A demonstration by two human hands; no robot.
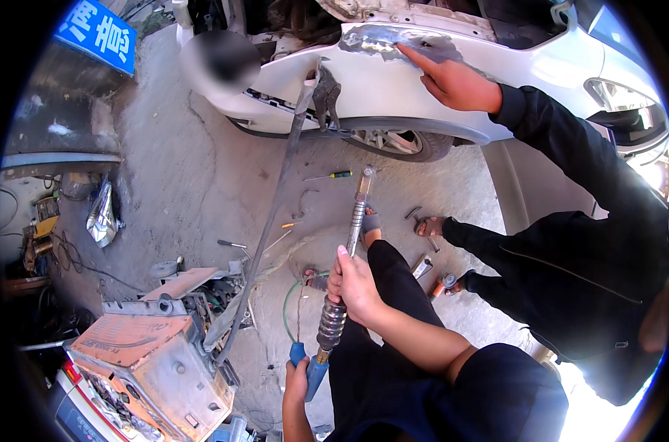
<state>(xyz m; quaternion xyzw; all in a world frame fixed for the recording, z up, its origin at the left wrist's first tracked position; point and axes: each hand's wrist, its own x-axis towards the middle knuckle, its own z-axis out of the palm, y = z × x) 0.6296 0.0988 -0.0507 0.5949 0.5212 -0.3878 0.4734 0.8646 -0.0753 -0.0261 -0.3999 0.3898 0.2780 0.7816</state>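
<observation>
A slide hammer [331, 324] with a ribbed metal shaft, a dark ringed weight and blue grips slants up from my body toward the car. My right hand [356, 289] is closed around its shaft just above the weight. Lower down, my left hand [296, 383] is wrapped around the blue grip end. The tool's metal tip [368, 173] points at the front wheel [401, 144], apart from the car. Above that, a white fender [415, 92] carries a bare, sanded patch [360, 43]. A co-worker's hand [460, 82] points a finger at this patch.
A long grey bar [283, 166] leans from the fender to an orange machine box [139, 340] at left. On the concrete lie a screwdriver [340, 174] and other hand tools. The co-worker in a black jacket [585, 265] stands at right. A blue sign [102, 35] is far left.
</observation>
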